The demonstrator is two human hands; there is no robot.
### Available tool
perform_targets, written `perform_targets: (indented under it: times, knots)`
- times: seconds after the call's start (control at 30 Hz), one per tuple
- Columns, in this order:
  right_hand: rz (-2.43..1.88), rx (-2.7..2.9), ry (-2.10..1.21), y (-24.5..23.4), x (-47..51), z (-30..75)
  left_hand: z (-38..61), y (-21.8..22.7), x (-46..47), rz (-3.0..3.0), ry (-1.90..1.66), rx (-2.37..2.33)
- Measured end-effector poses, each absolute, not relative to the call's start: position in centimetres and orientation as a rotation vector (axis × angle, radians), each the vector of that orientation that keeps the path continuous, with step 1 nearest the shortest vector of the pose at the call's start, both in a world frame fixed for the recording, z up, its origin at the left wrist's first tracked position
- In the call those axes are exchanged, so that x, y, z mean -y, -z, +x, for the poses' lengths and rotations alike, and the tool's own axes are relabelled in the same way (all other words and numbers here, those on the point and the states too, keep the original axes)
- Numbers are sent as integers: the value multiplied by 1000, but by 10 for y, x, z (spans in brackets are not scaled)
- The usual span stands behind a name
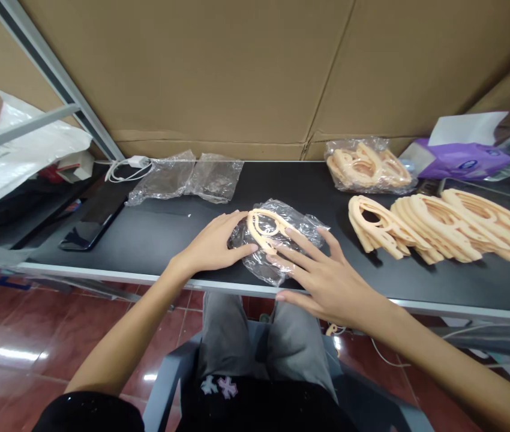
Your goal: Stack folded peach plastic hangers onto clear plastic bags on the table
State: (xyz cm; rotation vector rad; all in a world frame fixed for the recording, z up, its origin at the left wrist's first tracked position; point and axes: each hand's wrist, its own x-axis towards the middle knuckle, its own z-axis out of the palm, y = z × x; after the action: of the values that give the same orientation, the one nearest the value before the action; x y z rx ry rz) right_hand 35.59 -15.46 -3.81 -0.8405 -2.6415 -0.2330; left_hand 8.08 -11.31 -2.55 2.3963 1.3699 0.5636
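A cream plastic folding hanger [255, 228] lies in or on a clear, crinkled plastic bag [269, 273] near the table's front edge. I cannot tell how far it sits inside the film. My left hand [212, 243] rests at its left end, fingers stretched along the upper side and thumb lower down on the bag. Across the right part of the bag lies my right hand [327, 276], fingers spread; its fingertips touch the hanger and film, partly hiding them. The right thumb reaches the table's front edge.
Several cream hangers [444, 225] lie overlapped in a row at right. Behind them sit a filled bag of hangers [367, 166] and a purple tissue pack [464, 159]. Flat clear bags [187, 177], a white cable [129, 168] and a black phone [90, 222] lie at left.
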Motion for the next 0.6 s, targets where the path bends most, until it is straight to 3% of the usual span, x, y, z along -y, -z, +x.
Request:
perform_targets:
  times: [0.6]
  knots:
    - [-1024, 2543, 370, 41, 164, 354, 85, 31, 115, 2459, -504, -1454]
